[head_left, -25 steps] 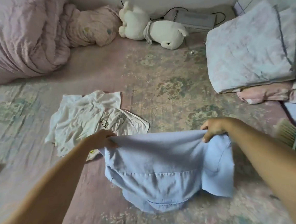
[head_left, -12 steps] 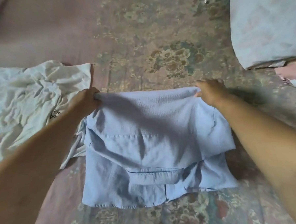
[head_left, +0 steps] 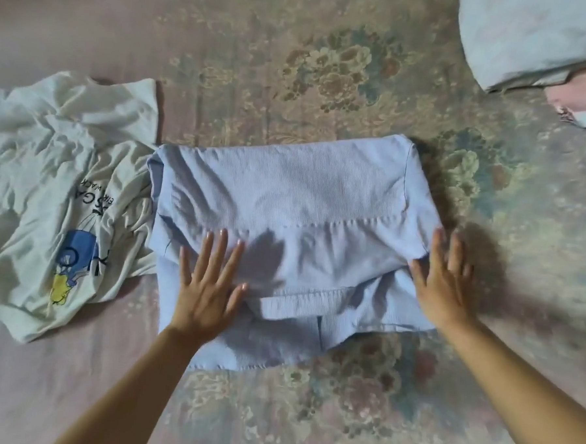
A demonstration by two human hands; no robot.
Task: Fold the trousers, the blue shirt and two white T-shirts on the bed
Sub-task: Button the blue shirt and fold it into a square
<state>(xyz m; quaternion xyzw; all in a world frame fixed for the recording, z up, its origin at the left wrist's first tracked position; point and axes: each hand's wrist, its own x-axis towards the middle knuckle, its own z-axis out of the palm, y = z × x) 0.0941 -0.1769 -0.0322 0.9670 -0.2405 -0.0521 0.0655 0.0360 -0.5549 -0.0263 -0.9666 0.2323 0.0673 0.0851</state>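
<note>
Head-camera view looks straight down on the bed (head_left: 293, 69), covered in a faded floral spread. At its middle lies the blue shirt (head_left: 286, 201), folded over into a rough rectangle with a stitched seam running across it and a hem and slit showing along its near edge. The left hand (head_left: 210, 285) lies flat on the shirt's near left part, fingers straight and spread, palm down — pressing the cloth, gripping nothing. The right hand (head_left: 441, 284) lies flat on the shirt's right edge, fingers straight and pointing away from the person, partly on the cloth and partly over the spread beside it; it holds nothing either.

Just left of the shirt, touching its left edge, a white T-shirt (head_left: 63, 182) lies crumpled and unfolded, a blue and yellow cartoon print with dark lettering facing up. At the far right corner sits a pale patterned pillow (head_left: 532, 37) — under its near edge a pink bundle of cloth (head_left: 582, 108) shows.
</note>
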